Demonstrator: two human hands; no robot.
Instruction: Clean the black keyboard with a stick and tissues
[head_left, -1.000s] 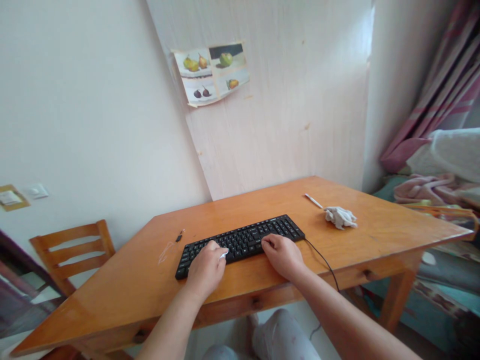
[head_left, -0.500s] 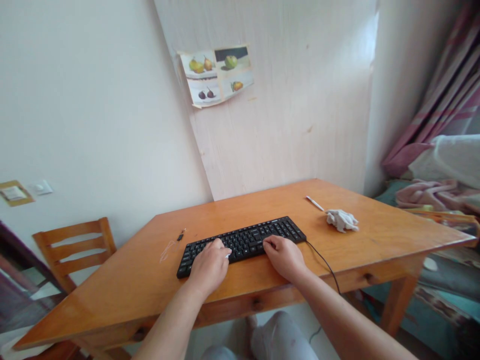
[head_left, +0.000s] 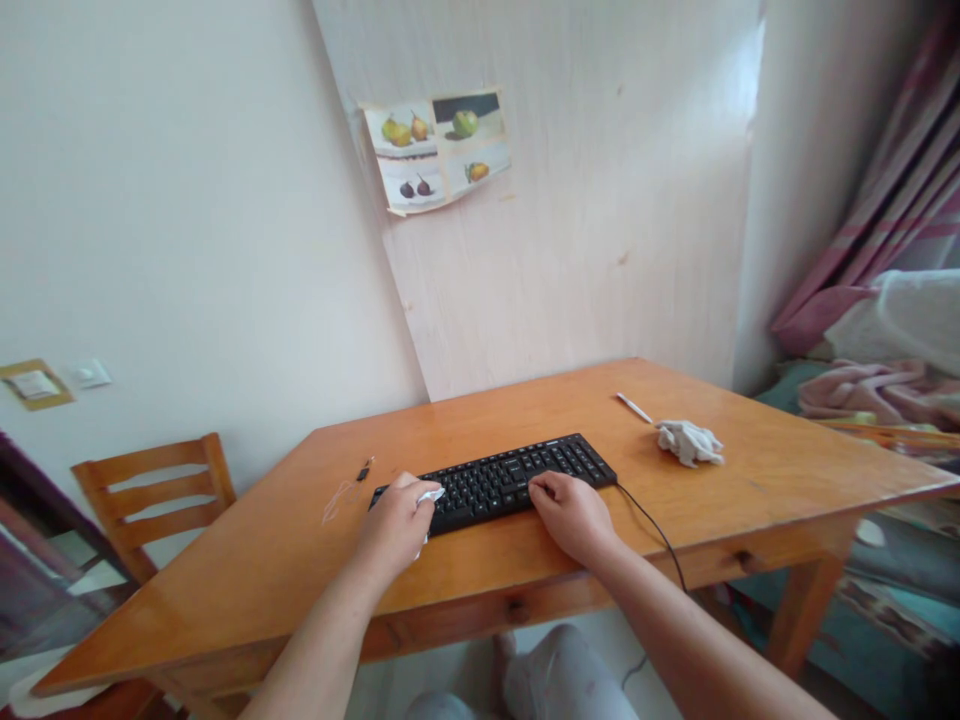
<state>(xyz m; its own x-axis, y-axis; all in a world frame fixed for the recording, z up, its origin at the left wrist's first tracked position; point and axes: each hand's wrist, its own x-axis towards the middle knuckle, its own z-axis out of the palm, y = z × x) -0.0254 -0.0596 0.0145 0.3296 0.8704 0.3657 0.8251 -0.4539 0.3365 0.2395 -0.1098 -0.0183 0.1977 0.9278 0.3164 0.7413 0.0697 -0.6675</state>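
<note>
A black keyboard (head_left: 487, 485) lies on the wooden table in front of me, its cable leaving from the right end. My left hand (head_left: 397, 520) is closed around a crumpled white tissue (head_left: 430, 495), over the keyboard's left end, hiding part of the keys. Only small bits of the tissue show past the fingers. My right hand (head_left: 570, 510) is curled at the front edge of the keyboard, right of its middle, gripping that edge; the fingertips are partly hidden.
A crumpled whitish cloth (head_left: 688, 443) and a white pen (head_left: 634, 407) lie right of the keyboard. On the left are a small black USB stick (head_left: 365, 469) and a thin pale loop (head_left: 337, 502). A wooden chair (head_left: 161, 490) stands beyond the table's left side.
My left hand has moved left along the keyboard with the tissue, and more of the tissue shows. My right hand stays at the front edge.
</note>
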